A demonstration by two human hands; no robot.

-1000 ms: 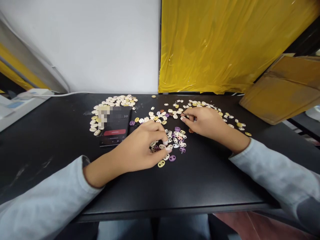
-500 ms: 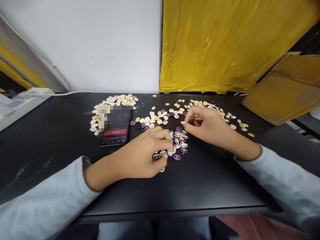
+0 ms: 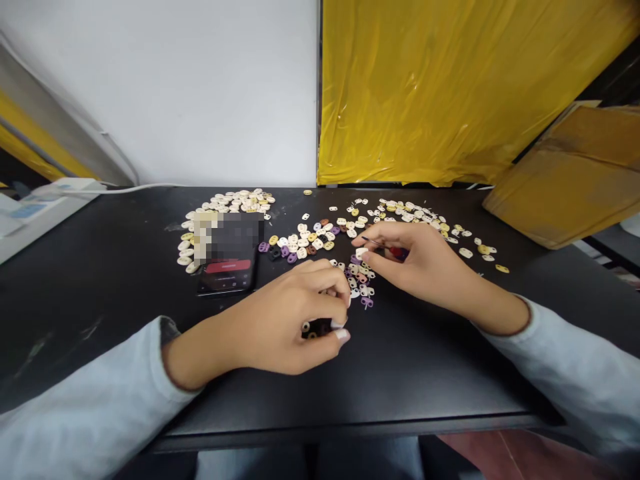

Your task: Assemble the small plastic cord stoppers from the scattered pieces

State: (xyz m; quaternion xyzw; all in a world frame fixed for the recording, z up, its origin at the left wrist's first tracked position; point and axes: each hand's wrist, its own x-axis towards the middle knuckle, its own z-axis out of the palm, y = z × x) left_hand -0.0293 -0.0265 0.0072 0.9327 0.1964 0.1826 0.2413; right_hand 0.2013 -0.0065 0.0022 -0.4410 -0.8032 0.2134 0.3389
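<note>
My left hand (image 3: 295, 313) is low over the desk with its fingers curled and the thumb and forefinger close together. Whatever may be pinched there is hidden, and a few dark and cream two-holed, button-like pieces (image 3: 306, 327) show through the gap. My right hand (image 3: 415, 257) grips a thin metal tool with a red handle (image 3: 399, 253), its slim shaft pointing left. At the right thumb tip is a white button-like piece (image 3: 361, 254). Between my hands lies a mixed cluster of purple, pink and cream pieces (image 3: 367, 302).
A phone (image 3: 227, 280) lies left of centre, partly blurred out, with cream pieces (image 3: 187, 253) around its far side. More pieces (image 3: 400, 210) spread behind my right hand. A cardboard box (image 3: 565, 180) stands at right, a white power strip (image 3: 55, 207) at left.
My left fingertips have moved slightly right and nearer me, over where a purple piece lay; that piece no longer shows. My right hand has shifted slightly, its tool staying in the grip.
</note>
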